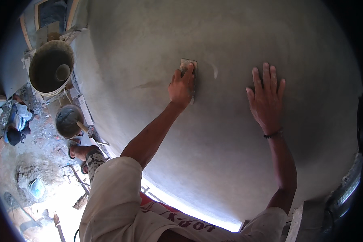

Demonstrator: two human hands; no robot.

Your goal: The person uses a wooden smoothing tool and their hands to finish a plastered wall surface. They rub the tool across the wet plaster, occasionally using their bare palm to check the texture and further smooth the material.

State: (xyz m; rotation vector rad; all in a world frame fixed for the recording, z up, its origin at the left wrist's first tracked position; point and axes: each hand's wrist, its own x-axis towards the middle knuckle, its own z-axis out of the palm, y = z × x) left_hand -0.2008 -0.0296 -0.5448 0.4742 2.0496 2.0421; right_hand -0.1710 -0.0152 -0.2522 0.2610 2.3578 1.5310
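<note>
A broad grey plastered wall [226,133] fills most of the view. Against it my left hand [180,88] grips a small, flat, rectangular plastering float [194,80], with the index finger stretched along its back. The float's face is turned to the wall and hidden. To the right, my right hand [266,101] lies flat on the plaster, fingers spread and holding nothing; a dark beaded bracelet [273,133] circles that wrist. A pale curved mark [214,69] shows on the wall between the two hands.
At the left stand a large bucket [36,80] with a cup [62,73] inside, and a smaller bucket [81,113] holding grey mortar and a wooden-handled tool. Beyond are what looks like a person [15,135], rubble, and a sand heap [28,169] with a bluish object [36,188].
</note>
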